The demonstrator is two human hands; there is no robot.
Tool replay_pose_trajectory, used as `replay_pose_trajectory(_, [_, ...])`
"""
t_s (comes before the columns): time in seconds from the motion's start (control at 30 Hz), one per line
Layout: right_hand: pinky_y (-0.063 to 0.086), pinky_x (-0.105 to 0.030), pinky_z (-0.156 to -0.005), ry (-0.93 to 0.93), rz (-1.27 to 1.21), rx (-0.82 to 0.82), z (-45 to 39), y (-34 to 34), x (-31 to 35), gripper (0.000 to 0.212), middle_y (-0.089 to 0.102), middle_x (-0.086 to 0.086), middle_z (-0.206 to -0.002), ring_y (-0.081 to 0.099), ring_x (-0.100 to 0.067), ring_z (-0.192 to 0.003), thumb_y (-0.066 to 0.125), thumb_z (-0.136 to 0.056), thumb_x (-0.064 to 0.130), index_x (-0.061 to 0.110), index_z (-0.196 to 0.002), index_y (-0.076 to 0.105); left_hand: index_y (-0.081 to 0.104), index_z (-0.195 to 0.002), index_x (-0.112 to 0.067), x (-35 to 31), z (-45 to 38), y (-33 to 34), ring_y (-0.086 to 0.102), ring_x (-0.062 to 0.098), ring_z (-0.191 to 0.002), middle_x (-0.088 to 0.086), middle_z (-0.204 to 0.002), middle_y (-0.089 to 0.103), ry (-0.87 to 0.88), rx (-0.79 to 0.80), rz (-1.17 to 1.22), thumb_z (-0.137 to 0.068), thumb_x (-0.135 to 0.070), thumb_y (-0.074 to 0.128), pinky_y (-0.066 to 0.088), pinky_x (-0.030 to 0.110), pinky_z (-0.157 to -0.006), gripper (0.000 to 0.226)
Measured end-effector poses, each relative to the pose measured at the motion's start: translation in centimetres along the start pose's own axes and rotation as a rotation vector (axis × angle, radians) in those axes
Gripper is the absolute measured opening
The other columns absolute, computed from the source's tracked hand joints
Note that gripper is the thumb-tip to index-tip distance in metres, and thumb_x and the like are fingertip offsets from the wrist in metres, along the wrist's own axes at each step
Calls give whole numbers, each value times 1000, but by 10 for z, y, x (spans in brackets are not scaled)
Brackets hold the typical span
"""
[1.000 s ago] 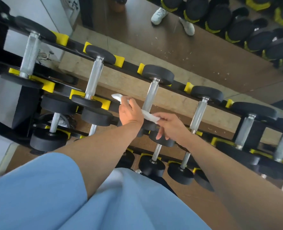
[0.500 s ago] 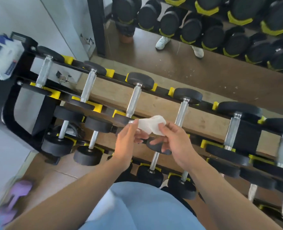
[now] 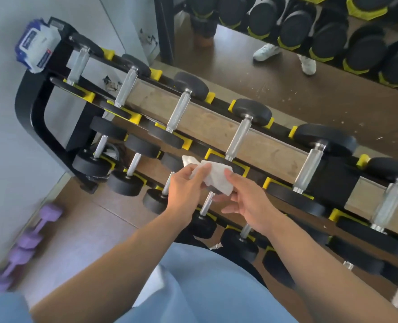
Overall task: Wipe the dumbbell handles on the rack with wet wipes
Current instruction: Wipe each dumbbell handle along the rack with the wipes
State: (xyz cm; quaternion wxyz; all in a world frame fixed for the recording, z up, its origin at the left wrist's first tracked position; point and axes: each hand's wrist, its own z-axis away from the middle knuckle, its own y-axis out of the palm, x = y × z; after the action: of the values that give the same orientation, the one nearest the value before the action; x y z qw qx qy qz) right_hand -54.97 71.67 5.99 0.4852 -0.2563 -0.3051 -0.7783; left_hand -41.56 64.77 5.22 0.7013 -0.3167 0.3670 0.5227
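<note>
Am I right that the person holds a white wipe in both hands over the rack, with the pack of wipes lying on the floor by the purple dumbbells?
Not quite. The head view shows both the left hand and the right hand holding the white wipe, but the pack of wipes sits on the rack's top end, not on the floor by the purple dumbbells.

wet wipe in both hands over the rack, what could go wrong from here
1. The wet wipe is bunched between the left hand and right hand, held above the rack rather than wrapped round a handle; wiped like this, it may cover only part of the knurled metal.
2. It hangs over gaps between the dumbbells; a loose pinch could drop it to the floor.
3. The wipe pack sits on the rack's far end and looks easy to knock off.
</note>
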Motion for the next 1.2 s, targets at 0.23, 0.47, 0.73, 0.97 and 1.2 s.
replay_pose_trajectory(0.23, [61,-35,-75,144,-215,-13,-6,-4,6,34,71,-9,-115,73,-20,-101,60,-96,39,18,-122,63,77,-88,-21,1,-15,14,73,15,-83,-3,-85,75,-44,-2,-140,-91,-46,67,61,26,-76,28])
replay_pose_trajectory(0.47, [60,-36,-74,168,-341,-320,-42,-15,21,34,69,-9,-118,72,-23,-101,65,-94,35,18,-122,59,71,-74,-11,7,-68,23,55,6,-61,7,-73,69,-29,-22,-189,-90,-47,69,50,24,-62,39])
replay_pose_trajectory(0.73, [51,-24,-61,66,-300,-483,-79,-39,78,37,71,2,-106,71,-11,-80,67,-90,46,24,-120,64,58,-93,-26,13,-130,53,61,14,-84,-2,-99,65,-44,-95,-238,-95,-44,60,40,21,-59,18])
replay_pose_trajectory(0.97, [61,-37,-79,-436,839,-707,-128,-45,91,26,75,7,-108,73,-12,-89,58,-96,23,27,-116,73,61,-113,-16,37,-164,84,60,21,-99,7,-114,60,-39,-19,-437,-102,-48,38,45,27,-73,40])
replay_pose_trajectory(1.2, [55,-32,-59,-451,2095,-350,-171,-69,89,37,66,10,-126,73,-26,-79,55,-93,9,29,-124,60,63,-104,-20,50,-167,86,61,20,-93,5,-102,63,-11,-94,-390,-88,-58,18,55,42,-84,61])
